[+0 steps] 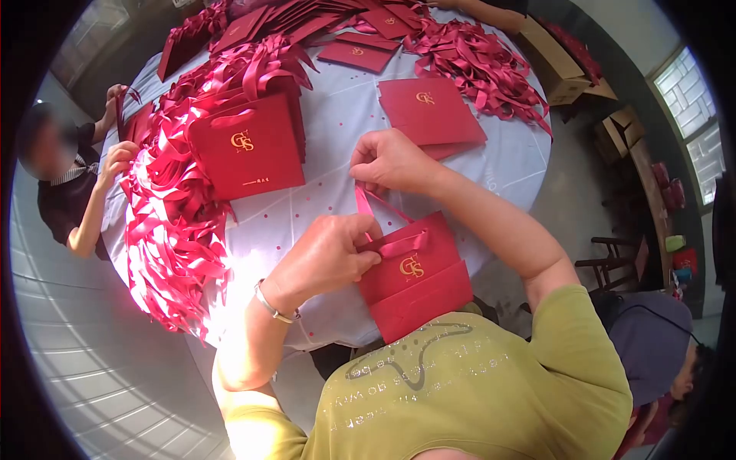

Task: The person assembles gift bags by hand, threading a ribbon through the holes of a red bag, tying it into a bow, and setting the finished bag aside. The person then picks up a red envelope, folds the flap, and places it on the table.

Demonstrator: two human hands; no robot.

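Note:
A red paper gift bag (418, 287) with a gold monogram lies at the table's near edge, against my shirt. My left hand (330, 257), a bracelet on its wrist, is closed on the bag's upper left corner, by the ribbon handle (405, 244). Beyond it, my right hand (391, 161) pinches the end of a red ribbon (365, 201) and holds it up above the bag's opening. The fingertips of my left hand are partly hidden behind the bag's edge.
Stacked red bags (257, 153) and a long heap of red ribbons (172, 222) cover the left side. More flat bags (433, 111) and ribbons (483, 65) lie farther back. Another person's hands (119, 157) work at the left edge; another person's arm (483, 14) reaches in at the back.

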